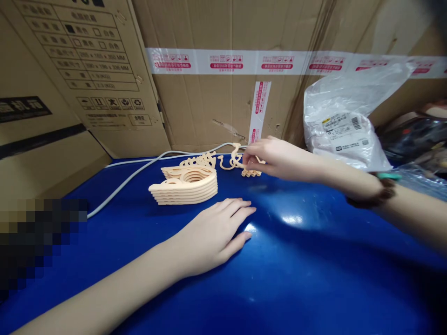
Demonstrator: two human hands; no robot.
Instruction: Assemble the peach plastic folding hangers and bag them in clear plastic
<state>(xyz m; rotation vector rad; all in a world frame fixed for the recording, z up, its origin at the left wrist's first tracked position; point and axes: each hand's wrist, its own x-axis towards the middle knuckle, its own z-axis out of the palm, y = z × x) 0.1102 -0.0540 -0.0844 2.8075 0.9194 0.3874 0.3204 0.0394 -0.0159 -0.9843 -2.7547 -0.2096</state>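
The left hand (216, 232) is lying palm down at or just over the blue desk (279, 288), around its middle, fingertips pointing toward the right edge. Its grip is standing apart, the thumb spreading away from the fingers. The right hand (270, 157) is reaching in from the right edge and bending its fingers over some small parts (251, 173) near the back edge; the fingertips are partly hiding, so I cannot tell whether its grip is closing on anything. A brown band (389, 190) is circling the right wrist.

A stack (188, 188) of cream frames is sitting between the left hand and the back edge, left of the small parts. Behind it a cluster of hooks (200, 159) is lying close to the back edge, and a loose hook (226, 166) is resting between the cluster and the right hand. A pale cable (134, 174) is running along the back edge and curving toward the left edge. Cartons (209, 107) are standing along the back edge, and a white bag (344, 135) is slumping near the back right corner.
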